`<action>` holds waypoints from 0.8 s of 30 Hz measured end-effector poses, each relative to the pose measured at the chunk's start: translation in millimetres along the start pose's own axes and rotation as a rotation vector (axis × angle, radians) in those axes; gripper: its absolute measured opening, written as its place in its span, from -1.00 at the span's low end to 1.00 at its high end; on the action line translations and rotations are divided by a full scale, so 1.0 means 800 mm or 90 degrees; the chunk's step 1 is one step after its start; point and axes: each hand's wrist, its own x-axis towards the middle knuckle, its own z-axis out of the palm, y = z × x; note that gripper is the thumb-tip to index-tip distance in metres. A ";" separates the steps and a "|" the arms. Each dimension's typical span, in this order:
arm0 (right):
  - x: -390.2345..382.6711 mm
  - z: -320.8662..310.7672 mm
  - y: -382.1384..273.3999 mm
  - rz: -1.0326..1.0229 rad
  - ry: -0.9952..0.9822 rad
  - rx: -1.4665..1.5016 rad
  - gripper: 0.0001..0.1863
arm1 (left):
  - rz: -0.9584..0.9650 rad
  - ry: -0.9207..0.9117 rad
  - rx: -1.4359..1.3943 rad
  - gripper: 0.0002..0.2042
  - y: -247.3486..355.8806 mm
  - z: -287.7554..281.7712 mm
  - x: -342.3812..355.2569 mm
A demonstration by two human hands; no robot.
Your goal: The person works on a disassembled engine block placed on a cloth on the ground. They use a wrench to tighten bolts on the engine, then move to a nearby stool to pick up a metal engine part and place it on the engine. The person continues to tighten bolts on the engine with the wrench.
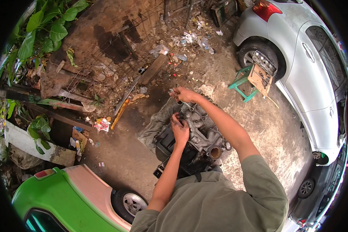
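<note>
A greasy metal engine (207,131) with a black housing (165,145) sits on a crumpled grey cloth (149,129) in front of me. My right hand (181,93) is closed on a metal tool, too small to identify clearly, at the far end of the engine. My left hand (178,129), dark with grime on the fingers, rests lower on the engine with curled fingers; what they grip is hidden.
Right: a silver car (309,85) and a green stool (239,87) bearing a board and metal part (264,63). Lower left: a green-and-pink car (58,193). Upper left: plants (52,29), planks (152,69) and scattered rubbish (189,38). A dark car (313,197) stands lower right.
</note>
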 end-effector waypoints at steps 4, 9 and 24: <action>-0.001 -0.005 -0.008 -0.014 -0.020 -0.092 -0.86 | 0.003 -0.015 0.007 -0.63 0.003 -0.004 -0.001; -0.011 -0.009 -0.008 -0.026 0.007 -0.074 -0.78 | -0.009 -0.028 0.003 -0.63 0.009 -0.005 -0.001; -0.058 -0.018 0.016 -0.187 0.315 0.059 -0.81 | 0.010 0.000 -0.035 -0.63 -0.002 0.001 0.001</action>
